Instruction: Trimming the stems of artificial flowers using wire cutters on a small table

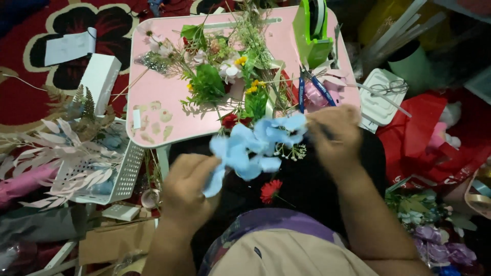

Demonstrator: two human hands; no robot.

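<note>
Blue flower spray (255, 148) slanting lower-left to upper-right, left hand (190, 189) and right hand (332, 135) fingers clamped on it

A home floor turned into a flower-craft corner: a low pink desk (153, 92) heaped with artificial flowers (225, 66) stands on a red patterned carpet (30, 97), with a green tape dispenser (313, 30) at its far right corner.

Left hand (188, 189) curled, right hand (331, 135) seemingly pinching, both raised.
</note>
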